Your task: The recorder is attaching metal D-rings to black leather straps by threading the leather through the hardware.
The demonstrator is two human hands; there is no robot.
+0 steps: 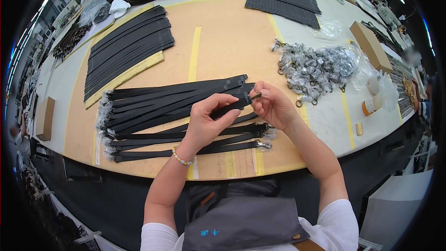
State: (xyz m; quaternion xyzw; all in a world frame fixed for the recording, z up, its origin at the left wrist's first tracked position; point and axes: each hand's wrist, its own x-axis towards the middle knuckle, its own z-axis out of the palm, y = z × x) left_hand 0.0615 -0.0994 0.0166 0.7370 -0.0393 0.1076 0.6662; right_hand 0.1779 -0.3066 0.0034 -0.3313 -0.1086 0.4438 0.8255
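While the left hand (204, 123) gripped a black strap (227, 108) near the bench's (223, 42) front edge, the right hand (274, 107) pinched its metal clasp (256, 95), which looked liable to slip free

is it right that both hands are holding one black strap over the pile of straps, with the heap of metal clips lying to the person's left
Not quite. In the head view the left hand and right hand do hold one black strap over the pile of straps, but the heap of metal clips lies to the person's right.
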